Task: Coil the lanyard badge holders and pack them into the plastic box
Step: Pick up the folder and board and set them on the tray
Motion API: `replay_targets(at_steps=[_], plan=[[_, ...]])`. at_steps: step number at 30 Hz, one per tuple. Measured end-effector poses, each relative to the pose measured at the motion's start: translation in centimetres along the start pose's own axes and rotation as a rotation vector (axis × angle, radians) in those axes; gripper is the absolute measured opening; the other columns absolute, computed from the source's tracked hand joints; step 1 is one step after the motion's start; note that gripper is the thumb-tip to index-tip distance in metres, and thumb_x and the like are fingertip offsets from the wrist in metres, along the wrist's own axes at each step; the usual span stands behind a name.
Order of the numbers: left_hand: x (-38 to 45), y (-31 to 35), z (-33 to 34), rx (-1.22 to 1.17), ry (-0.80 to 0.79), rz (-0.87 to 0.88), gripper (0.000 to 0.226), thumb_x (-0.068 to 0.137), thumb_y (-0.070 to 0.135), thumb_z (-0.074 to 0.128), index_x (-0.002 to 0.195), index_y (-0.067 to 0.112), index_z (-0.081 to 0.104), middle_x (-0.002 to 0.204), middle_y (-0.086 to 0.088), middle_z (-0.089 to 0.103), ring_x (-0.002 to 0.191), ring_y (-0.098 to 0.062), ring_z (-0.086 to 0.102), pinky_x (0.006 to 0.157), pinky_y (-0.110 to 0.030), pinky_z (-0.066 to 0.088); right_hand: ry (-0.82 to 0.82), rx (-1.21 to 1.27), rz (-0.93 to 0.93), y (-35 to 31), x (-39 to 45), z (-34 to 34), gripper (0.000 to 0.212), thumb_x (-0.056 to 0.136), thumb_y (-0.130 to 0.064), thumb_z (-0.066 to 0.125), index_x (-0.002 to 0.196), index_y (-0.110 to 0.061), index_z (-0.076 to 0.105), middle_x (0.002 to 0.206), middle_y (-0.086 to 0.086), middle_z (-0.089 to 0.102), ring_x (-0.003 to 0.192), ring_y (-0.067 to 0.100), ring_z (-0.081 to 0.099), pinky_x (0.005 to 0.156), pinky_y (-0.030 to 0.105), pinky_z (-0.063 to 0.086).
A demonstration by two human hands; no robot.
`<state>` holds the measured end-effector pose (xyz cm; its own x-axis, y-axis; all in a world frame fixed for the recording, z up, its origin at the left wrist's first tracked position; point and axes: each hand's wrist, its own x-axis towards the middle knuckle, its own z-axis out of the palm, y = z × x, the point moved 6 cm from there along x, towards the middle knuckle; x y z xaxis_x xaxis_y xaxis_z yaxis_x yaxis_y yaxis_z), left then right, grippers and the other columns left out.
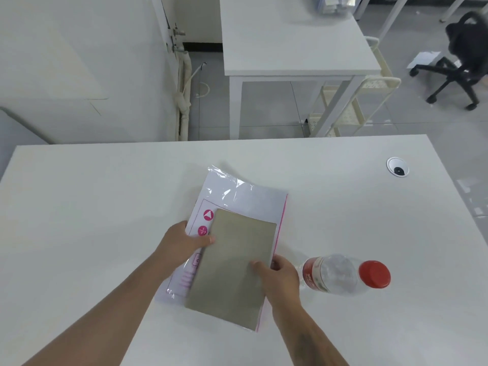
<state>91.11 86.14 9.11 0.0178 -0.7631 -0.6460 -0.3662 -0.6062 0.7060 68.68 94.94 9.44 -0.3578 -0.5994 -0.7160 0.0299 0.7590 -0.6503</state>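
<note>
A clear plastic bag with pink print (237, 196) lies in the middle of the white table (105, 194). A grey-brown cardboard sheet (232, 265) lies partly on or in it. My left hand (182, 240) holds the sheet's left edge, thumb on top. My right hand (280, 278) grips its right edge, thumb on top and fingers below. No lanyard shows. A clear plastic box (331, 5) stands blurred on the far table.
A plastic water bottle with a red cap (343, 276) lies on its side just right of my right hand. A cable hole (397, 167) sits at the table's back right. Beyond are another white table (290, 48), a cream trolley (351, 107) and a black office chair (462, 56).
</note>
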Motion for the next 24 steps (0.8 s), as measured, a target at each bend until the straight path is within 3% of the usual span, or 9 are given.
replay_targets(at_steps=[2,5,9,15,18,21,24], plan=[[-1.2,-0.6,-0.9,-0.072,0.029,-0.009,0.024,0.075,0.024,0.084,0.096,0.019,0.073,0.088,0.004,0.077,0.085,-0.013,0.072,0.072,-0.021,0.052,-0.042,0.012,-0.023,-0.9,-0.5,0.1,0.017,0.077,-0.013,0.069,0.093,-0.019,0.068,0.084,-0.004,0.072,0.074,0.015,0.069,0.058,0.024,0.053],[-2.9,-0.6,-2.1,-0.179,0.067,-0.009,0.028,0.074,0.027,0.085,0.098,0.019,0.073,0.092,0.001,0.078,0.091,-0.020,0.073,0.088,-0.034,0.055,-0.097,-0.019,-0.114,-3.2,-1.6,0.1,0.024,0.080,-0.012,0.070,0.100,-0.022,0.061,0.093,-0.005,0.071,0.083,0.013,0.069,0.057,0.017,0.051],[-5.5,1.7,-3.6,-0.337,0.042,0.091,0.044,0.064,0.027,0.086,0.105,0.024,0.073,0.100,-0.001,0.077,0.092,-0.025,0.074,0.088,-0.042,0.056,-0.128,-0.096,-0.338,-6.7,-3.3,-0.4,0.032,0.077,-0.011,0.076,0.101,-0.024,0.057,0.092,-0.009,0.071,0.080,0.005,0.068,0.066,0.018,0.053],[-8.7,4.6,-4.9,-0.404,-0.014,0.290,0.040,0.063,0.007,0.083,0.100,0.020,0.076,0.101,-0.008,0.077,0.092,-0.025,0.073,0.080,-0.034,0.055,-0.103,-0.165,-0.514,-8.7,-5.3,-1.7,0.034,0.078,-0.012,0.076,0.097,-0.031,0.055,0.090,-0.015,0.070,0.087,0.003,0.067,0.073,0.025,0.057],[-9.6,4.6,-4.4,-0.388,-0.063,0.353,0.044,0.072,-0.008,0.078,0.112,0.011,0.071,0.108,-0.012,0.074,0.100,-0.028,0.071,0.082,-0.032,0.058,-0.081,-0.254,-0.528,-8.3,-5.6,-2.1,0.034,0.078,-0.015,0.075,0.097,-0.034,0.053,0.086,-0.016,0.067,0.083,-0.003,0.064,0.066,0.016,0.053],[-9.9,4.2,-3.9,-0.403,-0.082,0.370,0.044,0.077,-0.008,0.074,0.117,0.009,0.068,0.113,-0.012,0.073,0.108,-0.028,0.068,0.094,-0.040,0.055,-0.065,-0.286,-0.531,-7.7,-5.5,-2.3,0.036,0.078,-0.014,0.076,0.100,-0.032,0.054,0.084,-0.018,0.067,0.080,-0.015,0.060,0.059,0.006,0.046],[-10.0,4.0,-3.6,-0.427,-0.084,0.368,0.044,0.079,-0.010,0.071,0.118,0.010,0.067,0.112,-0.010,0.074,0.106,-0.024,0.069,0.090,-0.033,0.057,-0.048,-0.313,-0.550,-7.8,-5.2,-2.3,0.039,0.076,-0.014,0.079,0.104,-0.030,0.056,0.084,-0.016,0.067,0.079,-0.015,0.059,0.059,0.006,0.045]])
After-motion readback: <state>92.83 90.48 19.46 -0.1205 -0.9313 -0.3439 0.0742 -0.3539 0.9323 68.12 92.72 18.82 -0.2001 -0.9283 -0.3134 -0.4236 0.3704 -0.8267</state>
